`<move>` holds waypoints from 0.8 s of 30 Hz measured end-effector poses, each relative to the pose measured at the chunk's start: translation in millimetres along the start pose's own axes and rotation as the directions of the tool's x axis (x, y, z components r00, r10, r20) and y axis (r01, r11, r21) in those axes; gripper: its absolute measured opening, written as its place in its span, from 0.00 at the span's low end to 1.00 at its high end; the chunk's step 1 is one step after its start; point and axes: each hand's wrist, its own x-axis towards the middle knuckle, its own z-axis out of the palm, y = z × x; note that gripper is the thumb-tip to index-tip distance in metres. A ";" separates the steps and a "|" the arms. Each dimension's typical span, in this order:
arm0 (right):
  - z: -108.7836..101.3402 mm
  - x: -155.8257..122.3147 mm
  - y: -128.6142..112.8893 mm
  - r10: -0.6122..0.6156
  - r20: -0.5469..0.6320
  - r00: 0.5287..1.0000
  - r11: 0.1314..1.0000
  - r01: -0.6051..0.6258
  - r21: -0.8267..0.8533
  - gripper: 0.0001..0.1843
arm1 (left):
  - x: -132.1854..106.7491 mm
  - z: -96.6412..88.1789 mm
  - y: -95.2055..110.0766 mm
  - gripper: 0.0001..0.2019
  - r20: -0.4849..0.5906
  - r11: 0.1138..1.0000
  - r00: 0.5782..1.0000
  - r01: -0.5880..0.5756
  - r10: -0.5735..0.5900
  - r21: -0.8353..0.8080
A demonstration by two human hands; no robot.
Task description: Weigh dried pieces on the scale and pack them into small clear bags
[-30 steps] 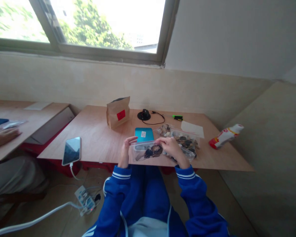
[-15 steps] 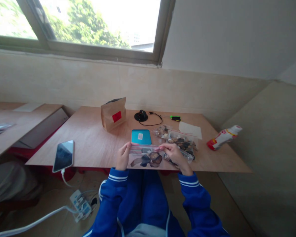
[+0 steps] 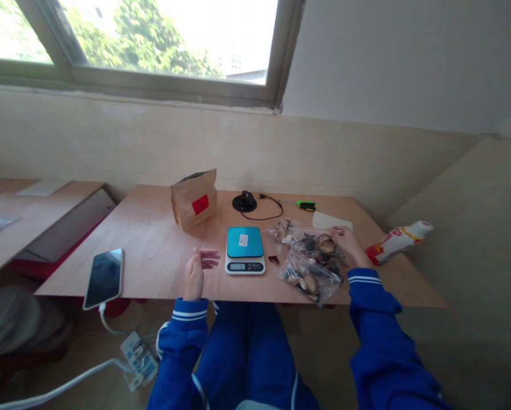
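Observation:
My left hand (image 3: 198, 270) hovers over the table left of the scale, fingers apart and holding nothing. A kitchen scale (image 3: 245, 267) with a blue top plate lies in front of me. Off to the right, my right hand (image 3: 346, 240) pinches the upper corner of a clear zip bag (image 3: 326, 244) holding dark and brown dried pieces. This bag lies over other clear bags; one more zip bag (image 3: 309, 282) of dried pieces is nearest the table edge. A small dark piece (image 3: 273, 259) lies loose beside the scale.
A brown paper bag (image 3: 194, 202) with a red label stands at the back left. Behind the scale sit a black round stand (image 3: 244, 201) with a cable and a green-black screwdriver (image 3: 306, 205). A phone (image 3: 104, 278) lies left; a red-white bottle (image 3: 398, 242) is right.
The zip bag has moved from between both hands at the front to the pile on the right, with my right hand. My left hand has let go and drawn left, uncovering the scale.

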 end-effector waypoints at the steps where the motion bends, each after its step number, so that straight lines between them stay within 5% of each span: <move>1: 5.4 -5.2 -7.9 -0.020 -0.072 0.997 0.995 0.013 -0.101 0.26 | 0.2 -2.1 -1.6 0.33 -0.018 1.000 1.000 0.005 -0.005 0.000; 3: 21.0 -23.7 -33.2 -0.147 -0.191 0.971 0.929 0.069 -0.365 0.26 | 0.5 -5.5 -4.3 0.33 -0.055 1.000 0.998 0.014 -0.013 0.008; 4: 31.1 -35.7 -47.8 -0.226 -0.127 0.966 0.885 0.149 -0.440 0.24 | 0.6 -6.9 -5.4 0.33 -0.069 1.000 0.997 0.017 -0.016 0.013; 5: 42.1 -48.3 -61.7 -0.311 0.048 0.949 0.838 0.298 -0.457 0.20 | 0.7 -8.2 -6.3 0.33 -0.079 1.000 0.997 0.020 -0.019 0.018; 7: 65.0 -72.1 -83.0 -0.412 0.405 0.816 0.719 0.564 -0.406 0.15 | 0.6 -11.2 -7.7 0.33 -0.088 0.999 0.996 0.027 -0.025 0.027; 10: 92.4 -95.8 -92.4 -0.397 0.581 0.710 0.606 0.679 -0.415 0.14 | 0.7 -17.6 -8.2 0.33 -0.084 0.999 0.996 0.025 -0.021 0.045; 14: 103.1 -102.1 -80.6 -0.386 0.604 0.698 0.566 0.695 -0.442 0.10 | 9.2 -28.9 0.7 0.32 -0.170 0.995 0.985 -0.026 0.043 0.100; 19: 96.7 -82.7 -84.9 -0.426 0.587 0.689 0.596 0.702 -0.391 0.08 | 45.1 -32.7 36.3 0.28 -0.226 0.952 0.944 -0.186 0.242 0.244; 24: 127.7 -49.1 -120.9 -0.474 0.470 0.745 0.683 0.648 -0.337 0.13 | 85.8 -15.5 81.3 0.21 -0.239 0.799 0.800 -0.422 0.550 0.428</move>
